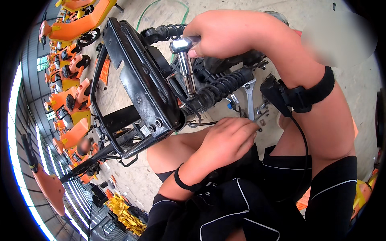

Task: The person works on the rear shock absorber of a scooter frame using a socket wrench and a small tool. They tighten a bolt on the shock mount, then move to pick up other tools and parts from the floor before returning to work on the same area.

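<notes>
My right hand [225, 32] is closed round a ratchet wrench [181, 45] with a long chrome socket [186, 72] pointing down from its head. The socket's lower end meets the end of a black coil-spring shock absorber [219, 89], beside a black metal scooter frame [144, 92]. What the socket sits on is hidden. Low and close to my body, my left hand [229, 138] has its fingers curled in; whatever they hold cannot be made out. A silver open-ended wrench [250, 102] lies between that hand and the shock absorber.
Small loose metal parts [263, 110] lie on the concrete floor near my left hand. A second spring [171, 31] sits at the frame's far side. Orange and yellow scooters [70, 96] stand in a row at left. Yellow material [124, 211] is heaped at lower left.
</notes>
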{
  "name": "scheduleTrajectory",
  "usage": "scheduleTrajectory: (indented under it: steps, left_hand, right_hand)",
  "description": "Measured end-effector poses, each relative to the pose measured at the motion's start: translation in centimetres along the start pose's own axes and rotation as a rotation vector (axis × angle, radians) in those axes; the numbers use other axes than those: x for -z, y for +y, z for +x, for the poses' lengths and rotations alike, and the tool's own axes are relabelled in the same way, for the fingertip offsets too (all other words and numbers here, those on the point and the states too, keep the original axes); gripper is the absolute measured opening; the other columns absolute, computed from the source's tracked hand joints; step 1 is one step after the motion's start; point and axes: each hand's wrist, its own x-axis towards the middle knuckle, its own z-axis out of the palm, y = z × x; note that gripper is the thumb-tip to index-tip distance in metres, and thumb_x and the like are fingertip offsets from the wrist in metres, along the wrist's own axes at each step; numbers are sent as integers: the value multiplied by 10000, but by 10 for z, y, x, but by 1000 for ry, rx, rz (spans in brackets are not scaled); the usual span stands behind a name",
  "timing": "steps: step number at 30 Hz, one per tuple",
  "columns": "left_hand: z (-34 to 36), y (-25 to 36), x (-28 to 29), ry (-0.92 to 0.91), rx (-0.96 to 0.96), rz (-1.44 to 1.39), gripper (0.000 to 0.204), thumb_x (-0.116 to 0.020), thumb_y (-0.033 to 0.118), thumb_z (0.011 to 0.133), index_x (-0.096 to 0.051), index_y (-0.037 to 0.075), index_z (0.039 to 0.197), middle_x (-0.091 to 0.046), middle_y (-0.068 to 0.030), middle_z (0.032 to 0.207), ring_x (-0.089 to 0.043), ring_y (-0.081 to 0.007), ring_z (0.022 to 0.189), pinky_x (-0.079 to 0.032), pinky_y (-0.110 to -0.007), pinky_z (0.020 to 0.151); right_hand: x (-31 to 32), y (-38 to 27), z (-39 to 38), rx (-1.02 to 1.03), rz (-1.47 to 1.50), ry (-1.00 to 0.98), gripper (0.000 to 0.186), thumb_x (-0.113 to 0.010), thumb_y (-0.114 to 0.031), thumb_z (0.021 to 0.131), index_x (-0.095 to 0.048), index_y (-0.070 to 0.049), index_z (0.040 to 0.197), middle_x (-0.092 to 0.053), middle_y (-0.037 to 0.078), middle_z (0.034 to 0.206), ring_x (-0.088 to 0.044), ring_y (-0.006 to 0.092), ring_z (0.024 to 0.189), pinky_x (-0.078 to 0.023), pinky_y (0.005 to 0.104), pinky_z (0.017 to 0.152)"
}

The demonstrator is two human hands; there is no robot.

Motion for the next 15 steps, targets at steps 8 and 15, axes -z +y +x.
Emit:
scheduleTrajectory:
  steps: [8, 15]
  left_hand:
    - [0, -7, -6, -59, 27, 3, 210, -690, 70, 836, -663, 60, 1045, -673, -102, 992, -665, -301, 928, -533, -400, 811]
    - [3, -8, -6, -79, 10, -6, 250, -679, 58, 827, -658, 68, 1076, -669, -104, 993, -656, -309, 938, -526, -402, 814]
  right_hand:
    - [-9, -20, 29, -69, -435, 15, 396, -680, -388, 869, -726, -8, 970, -694, 148, 807, -653, 294, 708, -499, 416, 654]
    - [-7, -37, 39, -92, -527, 44, 365, -670, -333, 838, -718, 9, 954, -697, 175, 818, -662, 317, 728, -509, 420, 671]
